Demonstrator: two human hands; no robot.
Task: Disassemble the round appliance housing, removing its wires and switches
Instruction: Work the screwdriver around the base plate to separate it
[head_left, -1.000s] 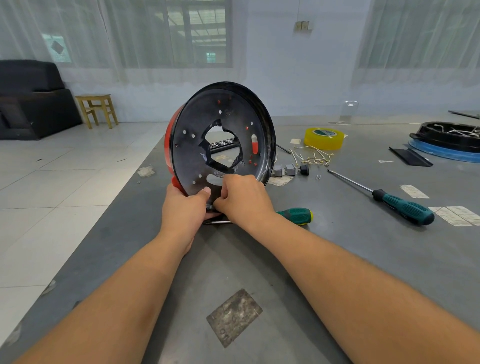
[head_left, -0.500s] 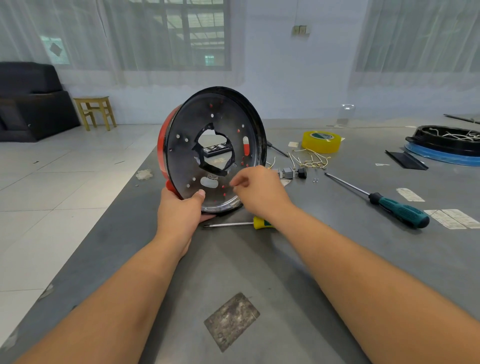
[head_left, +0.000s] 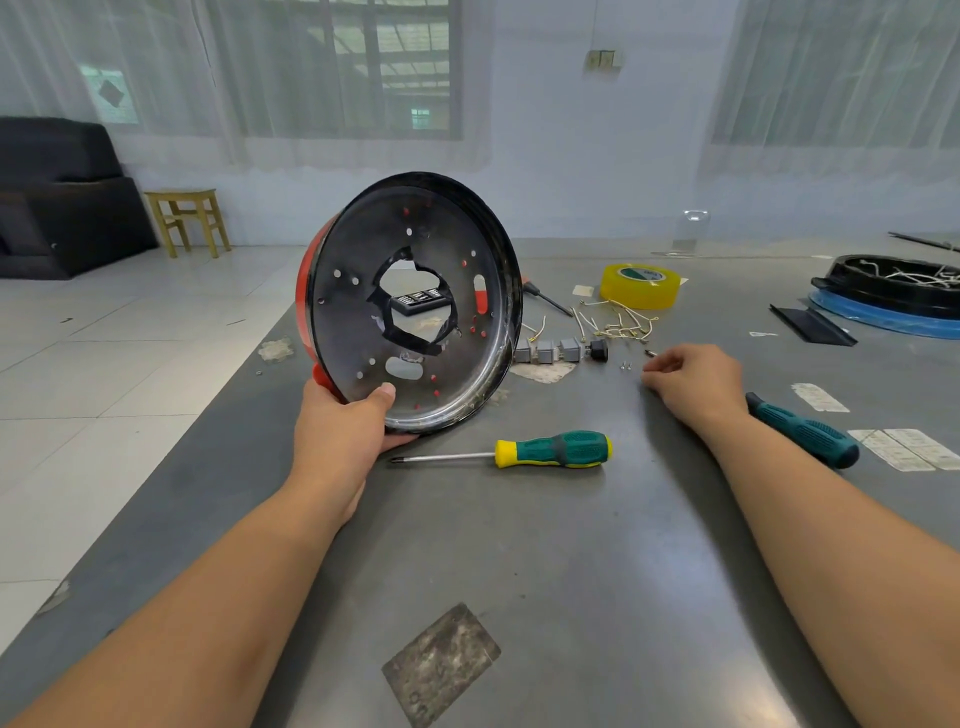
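Housing: the round housing (head_left: 410, 306) stands on its edge at the left of the grey surface (head_left: 545, 561). It is black inside with a red outside, and it has a jagged hole in the middle.
Left hand: the left hand (head_left: 345, 436) grips the bottom rim of the housing, thumb on the inside face.
Right hand: the right hand (head_left: 693, 382) rests on the surface well to the right of the housing. Its fingers are curled, with the tips close together near two tiny screws (head_left: 625, 366). I cannot tell if it pinches anything.
In between: a screwdriver with a green and yellow handle (head_left: 540, 451) lies flat in front of the housing, between the two arms.
By the right wrist: a dark green screwdriver handle (head_left: 802, 431) lies just beside the wrist, partly hidden by it.
Behind the housing: small grey switches (head_left: 545, 351) and one black switch (head_left: 599, 351) sit in a row, with loose wires (head_left: 618, 322) behind them.
Further back: a yellow tape roll (head_left: 640, 286) sits near the wires.
Far right: another black round part (head_left: 893, 288) with white wires in it lies on a blue ring.
Seen through the hole: a small black block (head_left: 418, 303) lies on the surface.
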